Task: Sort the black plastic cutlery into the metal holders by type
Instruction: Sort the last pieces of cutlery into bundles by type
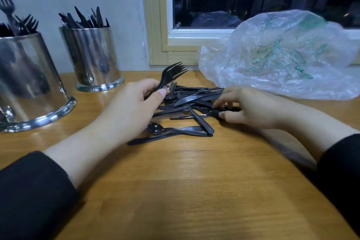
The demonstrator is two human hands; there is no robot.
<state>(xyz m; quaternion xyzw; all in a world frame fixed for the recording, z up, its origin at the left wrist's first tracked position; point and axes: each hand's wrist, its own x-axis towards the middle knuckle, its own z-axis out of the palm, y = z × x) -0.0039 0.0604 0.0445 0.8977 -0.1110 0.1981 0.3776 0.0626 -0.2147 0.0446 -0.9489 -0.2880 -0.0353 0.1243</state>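
A loose pile of black plastic cutlery (187, 107) lies on the wooden table (194, 181), with a spoon (155, 128) at its near edge. My left hand (134, 107) grips a small bunch of black forks (172, 73), tines up and away from me. My right hand (247, 109) pinches a black piece (214, 112) at the pile's right side. At the left stand two shiny metal holders: the near one (29, 87) holds forks, the far one (93, 56) holds knives.
A crumpled clear plastic bag (282, 54) with green print lies at the back right, beside the pile. Behind it is a window with a pale frame (155, 25). A grey wall runs behind the holders.
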